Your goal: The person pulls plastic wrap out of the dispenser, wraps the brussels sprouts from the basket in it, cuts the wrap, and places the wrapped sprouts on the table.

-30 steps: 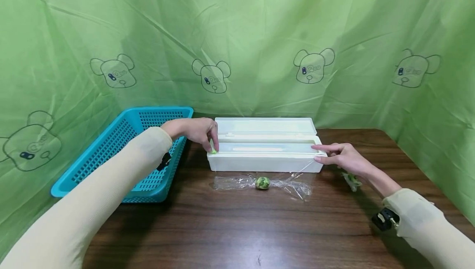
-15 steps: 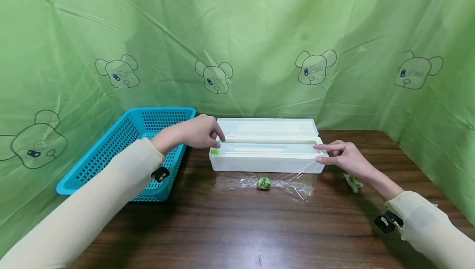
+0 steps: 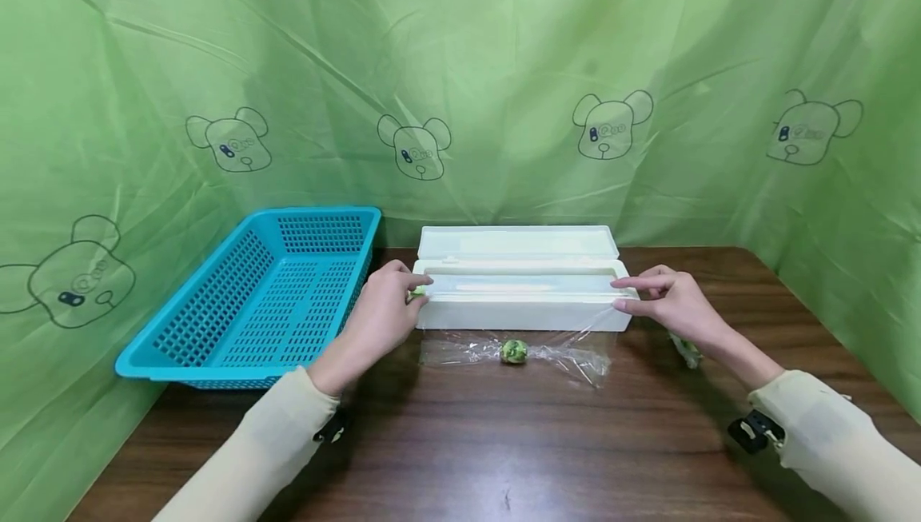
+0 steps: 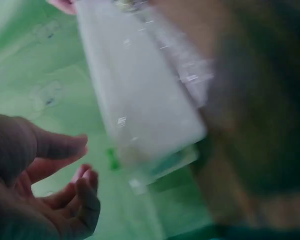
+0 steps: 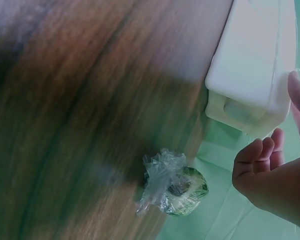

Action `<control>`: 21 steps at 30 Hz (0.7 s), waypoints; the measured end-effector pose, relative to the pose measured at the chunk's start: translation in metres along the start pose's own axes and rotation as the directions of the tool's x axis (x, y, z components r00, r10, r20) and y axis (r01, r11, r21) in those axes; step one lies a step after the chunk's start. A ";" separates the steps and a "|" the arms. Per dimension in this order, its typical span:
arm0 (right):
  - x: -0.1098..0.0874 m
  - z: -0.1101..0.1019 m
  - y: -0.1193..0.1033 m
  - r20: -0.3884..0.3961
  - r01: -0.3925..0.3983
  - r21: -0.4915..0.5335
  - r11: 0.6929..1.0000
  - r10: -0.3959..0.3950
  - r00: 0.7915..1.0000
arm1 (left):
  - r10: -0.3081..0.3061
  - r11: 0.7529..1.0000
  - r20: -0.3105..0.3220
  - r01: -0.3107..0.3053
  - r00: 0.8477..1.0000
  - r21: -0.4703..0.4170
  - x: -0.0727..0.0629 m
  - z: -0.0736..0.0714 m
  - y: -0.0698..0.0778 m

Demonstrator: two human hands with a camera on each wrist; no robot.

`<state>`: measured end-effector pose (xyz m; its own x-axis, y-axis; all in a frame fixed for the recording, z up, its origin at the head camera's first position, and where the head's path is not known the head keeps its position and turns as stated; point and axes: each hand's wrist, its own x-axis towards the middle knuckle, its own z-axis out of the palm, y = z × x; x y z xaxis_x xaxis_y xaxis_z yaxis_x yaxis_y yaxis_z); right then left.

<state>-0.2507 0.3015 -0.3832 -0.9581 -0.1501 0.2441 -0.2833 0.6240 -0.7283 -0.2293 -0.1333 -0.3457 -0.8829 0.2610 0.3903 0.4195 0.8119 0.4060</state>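
Observation:
A white plastic-wrap dispenser (image 3: pixel 525 314) stands on the table with its lid (image 3: pixel 518 243) raised. Clear film (image 3: pixel 460 351) hangs from its front edge, and a small round green lump (image 3: pixel 513 352), perhaps a vegetable, lies in it. My left hand (image 3: pixel 377 310) is at the dispenser's left end, by a green slider (image 3: pixel 417 292). In the blurred left wrist view, thumb and fingers stand apart with nothing between them. At the right end my right hand (image 3: pixel 676 302) pinches the dispenser's edge between thumb and index finger. The other right fingers are curled.
A blue perforated basket (image 3: pixel 316 266) stands to the left. Beyond my right hand lies another green lump in clear film (image 5: pixel 182 192). A green printed curtain (image 3: pixel 504 66) hangs behind and beside the brown wooden table (image 3: pixel 540 458).
My left hand let go of the green slider, lifted off, then swung lower and nearer to me beside the dispenser's left end. My right hand stays in place.

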 end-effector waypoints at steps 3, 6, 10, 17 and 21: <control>0.000 0.000 0.000 -0.011 0.017 0.002 1.000 -0.017 1.000 | -0.032 0.999 -0.062 0.033 0.998 0.010 -0.003 0.014 -0.008; 0.000 0.002 0.000 -0.013 0.032 0.016 0.999 -0.031 0.999 | -0.066 0.997 -0.094 0.070 0.993 0.038 -0.005 0.022 -0.014; -0.001 0.004 0.000 -0.021 0.044 0.037 0.998 -0.043 0.999 | -0.097 0.991 -0.121 0.107 0.988 0.081 -0.007 0.027 -0.015; -0.003 0.006 -0.003 -0.040 0.061 0.035 0.998 -0.060 0.997 | -0.081 0.990 -0.149 0.097 0.985 0.102 -0.005 0.030 -0.015; -0.004 0.008 -0.002 -0.052 0.071 0.032 0.997 -0.069 0.996 | -0.072 0.993 -0.164 0.087 0.984 0.083 -0.006 0.031 -0.016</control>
<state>-0.2466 0.2947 -0.3873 -0.9326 -0.1530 0.3270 -0.3519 0.5872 -0.7289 -0.2378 -0.1318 -0.3802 -0.8645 0.1128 0.4899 0.3225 0.8720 0.3683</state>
